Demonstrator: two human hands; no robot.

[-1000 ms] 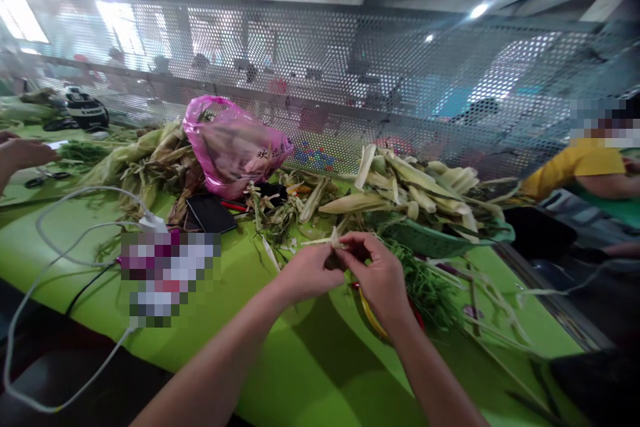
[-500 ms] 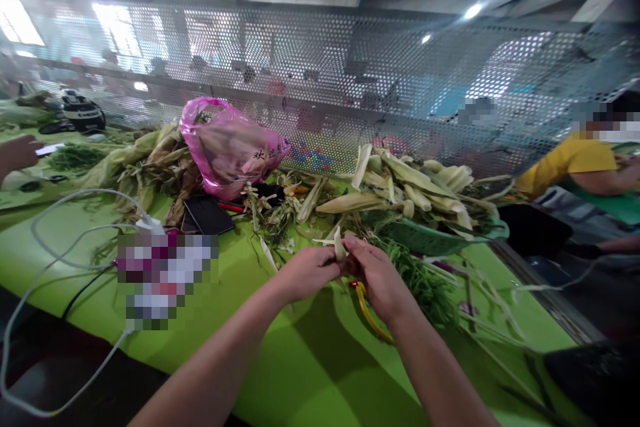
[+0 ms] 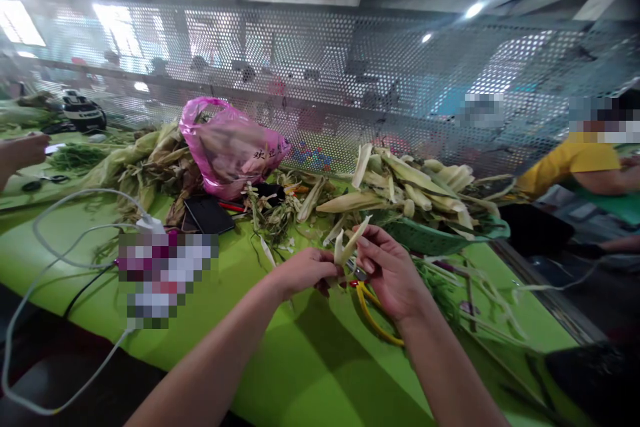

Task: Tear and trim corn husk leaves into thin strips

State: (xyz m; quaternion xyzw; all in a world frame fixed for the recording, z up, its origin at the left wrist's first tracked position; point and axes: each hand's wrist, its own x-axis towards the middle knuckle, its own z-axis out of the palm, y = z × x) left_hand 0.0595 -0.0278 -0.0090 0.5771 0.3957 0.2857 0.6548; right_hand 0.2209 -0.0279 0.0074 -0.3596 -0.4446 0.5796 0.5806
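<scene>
My left hand (image 3: 303, 271) is closed, pinching the base of a small pale corn husk piece (image 3: 346, 245) that sticks up between both hands. My right hand (image 3: 391, 268) grips the same piece from the right, fingers curled and pulling a strip of husk aside. Both hands hover just above the green table (image 3: 310, 360). Under my right hand lies a pair of yellow-handled scissors (image 3: 373, 314). Behind the hands a green basket (image 3: 430, 238) is heaped with pale husked corn ears (image 3: 415, 187).
A pink plastic bag (image 3: 227, 147), a black phone (image 3: 210, 213), husk piles (image 3: 150, 163) and white cables (image 3: 60, 240) lie to the left. A perforated metal screen (image 3: 320, 73) runs behind the table. Another person's hand (image 3: 20, 150) is far left; a person in yellow (image 3: 585, 163) sits right.
My right hand has drawn back to the right and opened the husk strip away from the piece. The yellow-handled scissors now show more under it. My left hand stayed almost in place.
</scene>
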